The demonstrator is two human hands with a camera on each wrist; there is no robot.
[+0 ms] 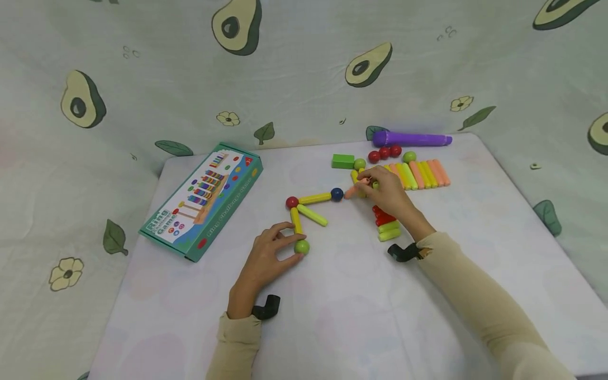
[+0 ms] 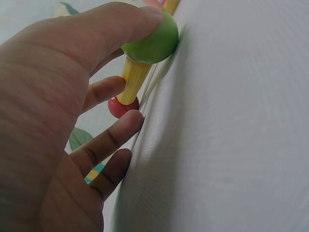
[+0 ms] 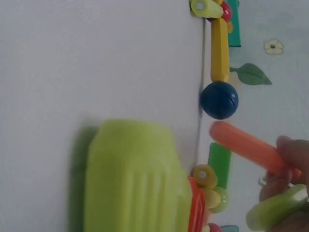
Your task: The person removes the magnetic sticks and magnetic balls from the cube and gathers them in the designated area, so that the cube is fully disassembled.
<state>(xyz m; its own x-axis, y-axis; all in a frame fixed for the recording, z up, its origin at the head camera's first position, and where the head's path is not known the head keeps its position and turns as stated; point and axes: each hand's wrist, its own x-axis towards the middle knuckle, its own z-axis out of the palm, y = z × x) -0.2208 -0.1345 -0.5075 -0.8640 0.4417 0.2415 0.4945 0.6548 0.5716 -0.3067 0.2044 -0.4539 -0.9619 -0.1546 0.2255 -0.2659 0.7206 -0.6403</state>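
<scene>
My left hand (image 1: pixel 272 257) holds a green ball (image 1: pixel 302 246) between thumb and index finger. A yellow stick (image 1: pixel 296 220) runs from that ball to a red ball (image 1: pixel 292 202). From the red ball, another yellow stick (image 1: pixel 315 198) leads to a dark blue ball (image 1: pixel 336 195), and a lime stick (image 1: pixel 312 215) slants away beside it. My right hand (image 1: pixel 390 191) pinches an orange stick (image 3: pixel 248 147), its free end close to the blue ball but apart from it. A second lime stick (image 3: pixel 276 209) lies against the right fingers; whether they grip it is unclear.
A green game box (image 1: pixel 201 203) lies at the left. Behind the right hand are a row of coloured sticks (image 1: pixel 427 174), red balls (image 1: pixel 385 153), a green block (image 1: pixel 343 161) and a purple rod (image 1: pixel 412 139). Red and lime sticks (image 1: pixel 389 230) lie below the right wrist.
</scene>
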